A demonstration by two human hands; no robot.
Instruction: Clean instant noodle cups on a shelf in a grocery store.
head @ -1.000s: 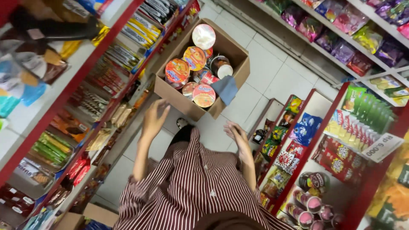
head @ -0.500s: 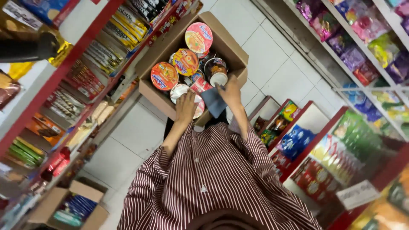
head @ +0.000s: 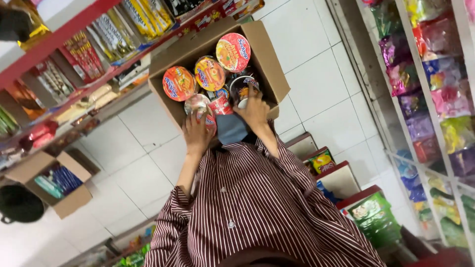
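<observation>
An open cardboard box (head: 275,74) stands on the white tiled floor in front of me, holding several noodle cups. Three orange-lidded cups (head: 210,73) lie along its far side. My left hand (head: 197,134) is closed around a silver-lidded noodle cup (head: 197,103) at the box's near edge. My right hand (head: 255,111) reaches into the box, its fingers wrapped over a dark noodle cup (head: 241,88). A blue-grey flat thing (head: 229,129) lies between my wrists. My striped sleeves hide the box's near wall.
Red-edged shop shelves (head: 64,29) full of packets run along the left. Shelves with bright snack bags (head: 435,89) line the right. A smaller cardboard box (head: 74,200) with blue packets sits at the lower left beside a dark round object (head: 20,203). Low racks (head: 341,178) are near my right side.
Both hands went from raised and spread above the floor down into the box and closed on cups. The view has shifted closer to the box.
</observation>
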